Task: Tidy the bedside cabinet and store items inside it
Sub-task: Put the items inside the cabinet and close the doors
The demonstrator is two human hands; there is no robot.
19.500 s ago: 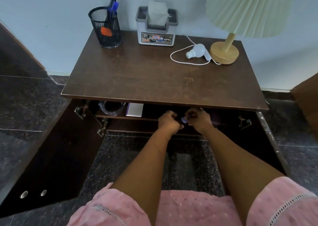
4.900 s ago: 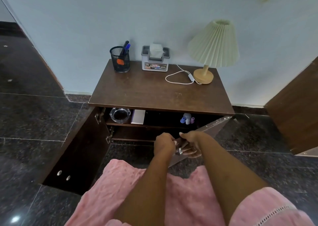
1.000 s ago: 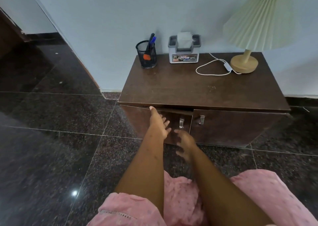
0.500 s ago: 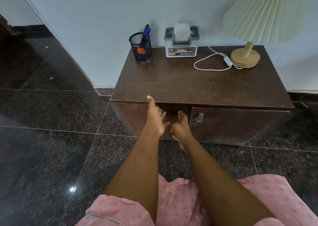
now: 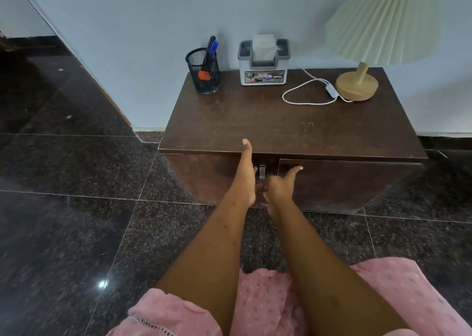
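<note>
Left hand, right hand against cabinet

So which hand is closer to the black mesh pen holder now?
Left. The left hand is on the left door, thumb at the front edge of the cabinet top, in front of the pen holder. The right hand is lower and farther right.

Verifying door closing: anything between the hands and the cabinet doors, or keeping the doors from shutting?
Nothing visible. The left hand rests on the left door by its metal handle; the right hand touches the right door. Nothing sticks out between the doors.
</note>
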